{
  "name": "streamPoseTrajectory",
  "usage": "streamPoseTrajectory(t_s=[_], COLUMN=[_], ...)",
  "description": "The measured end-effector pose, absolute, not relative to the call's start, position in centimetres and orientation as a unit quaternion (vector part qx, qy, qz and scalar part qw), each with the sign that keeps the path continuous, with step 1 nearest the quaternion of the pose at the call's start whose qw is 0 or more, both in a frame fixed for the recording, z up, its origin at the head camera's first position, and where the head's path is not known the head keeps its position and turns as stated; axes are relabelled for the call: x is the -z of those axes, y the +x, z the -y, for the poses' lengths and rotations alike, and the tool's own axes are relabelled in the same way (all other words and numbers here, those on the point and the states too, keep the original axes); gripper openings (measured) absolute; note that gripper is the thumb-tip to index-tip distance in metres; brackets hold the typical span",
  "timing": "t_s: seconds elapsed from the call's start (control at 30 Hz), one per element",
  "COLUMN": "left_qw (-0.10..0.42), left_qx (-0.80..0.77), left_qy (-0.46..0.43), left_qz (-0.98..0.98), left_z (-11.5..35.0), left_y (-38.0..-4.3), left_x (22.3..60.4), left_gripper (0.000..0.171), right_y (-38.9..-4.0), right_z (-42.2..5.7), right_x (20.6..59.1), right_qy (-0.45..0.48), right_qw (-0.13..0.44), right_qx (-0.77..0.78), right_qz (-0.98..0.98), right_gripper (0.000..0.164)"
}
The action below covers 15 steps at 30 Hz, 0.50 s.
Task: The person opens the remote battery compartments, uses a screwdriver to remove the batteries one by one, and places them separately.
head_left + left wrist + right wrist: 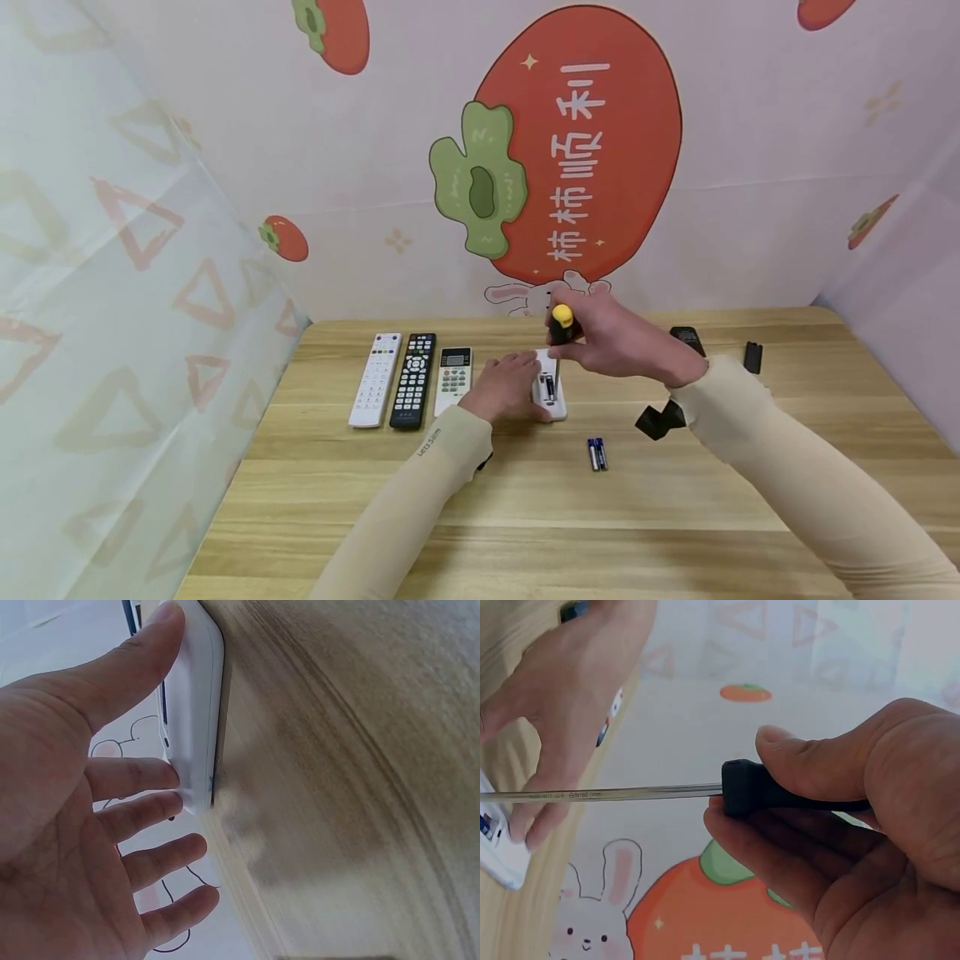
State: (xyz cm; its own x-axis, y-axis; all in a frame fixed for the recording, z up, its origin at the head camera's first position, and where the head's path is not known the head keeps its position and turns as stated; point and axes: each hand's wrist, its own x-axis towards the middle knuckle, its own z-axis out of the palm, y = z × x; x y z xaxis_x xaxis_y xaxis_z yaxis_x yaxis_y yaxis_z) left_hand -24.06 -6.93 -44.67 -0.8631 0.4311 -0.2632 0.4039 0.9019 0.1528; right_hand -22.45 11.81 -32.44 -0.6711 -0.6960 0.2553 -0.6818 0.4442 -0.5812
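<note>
A white remote control [556, 410] lies face down with its battery compartment uncovered and a dark battery inside. My left hand [510, 385] holds it by the edges; in the left wrist view the thumb lies along one side of the white casing [199, 712] and two fingertips touch near its end. My right hand [618, 333] grips a screwdriver [739, 787] with a black handle and a yellow end. Its metal shaft points down at the compartment; the tip's exact contact cannot be made out.
Left of the hands lie a white remote [375, 379], a black remote [412, 382] and a white remote with a small screen [453, 381]. Two blue-and-silver batteries [597, 454] lie in front. A black item [686, 339], partly hidden, and a small black piece [753, 357] lie right.
</note>
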Motion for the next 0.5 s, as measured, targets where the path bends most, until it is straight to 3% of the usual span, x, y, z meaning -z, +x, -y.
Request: streamPoseTrajectory(t_s=[0.5], left_qw=[0.134], left_qx=[-0.062], left_qy=[0.22], left_qz=[-0.964], left_z=[7.25], left_y=[-23.87], left_x=[44.77], left_gripper=[0.09], right_y=[-23.23], right_z=[-12.4], right_x=[32.98], right_qy=[-0.355], right_qw=[-0.008], right_qx=[0.367], right_qz=[-0.86], right_gripper=[0.037])
